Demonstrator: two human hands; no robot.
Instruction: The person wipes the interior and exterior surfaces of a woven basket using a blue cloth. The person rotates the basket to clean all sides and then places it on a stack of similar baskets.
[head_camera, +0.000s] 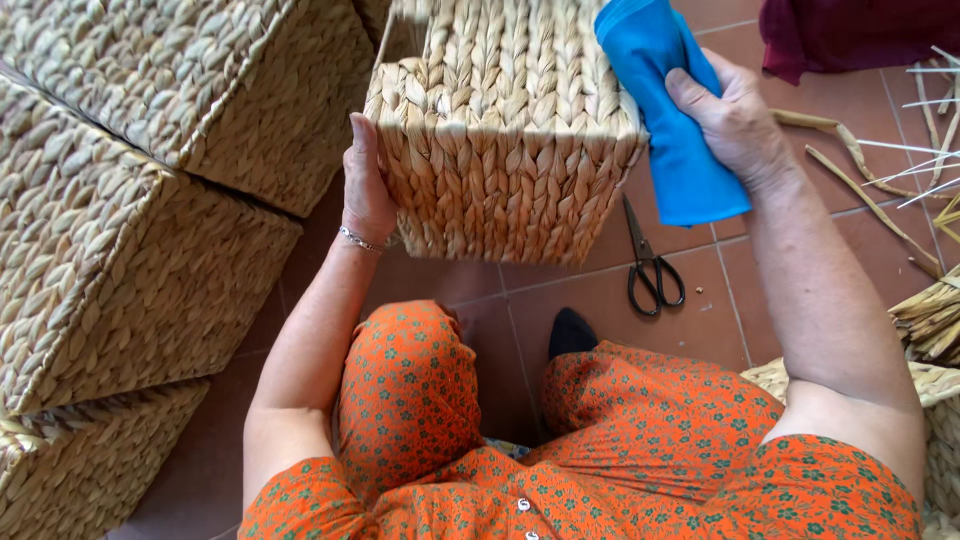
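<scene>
You have the square basket of braided, straw-coloured plant fibre (505, 130) raised in front of your knees, above the terracotta tile floor (600, 300), with one woven wall turned towards you. It looks light for its bulk and fairly stiff, the thick plaits giving a rough, grippy surface that should not slip, though loose strand ends could fray or snag if you drag on them; the firm edges and corners are the sound places to take hold. Your left hand (365, 185) lies flat against the basket's left wall, fingers (358, 140) extended and close together, pressing rather than wrapping, a thin bracelet at the wrist. Your right hand (735, 120) is closed around a soft bright blue cloth (670, 110), thumb across the front and the other fingers hidden behind the fold, and it holds that cloth against the basket's right wall; the cloth is limp and hangs below your grip. On the floor just beneath the basket's right corner lie black-handled scissors (650, 265), blades closed. To your left stand several larger woven baskets (120, 230) of the same fibre, stacked close. Loose dry fibre strands (880, 170) are scattered on the floor at right, near a dark red cloth (850, 30).
</scene>
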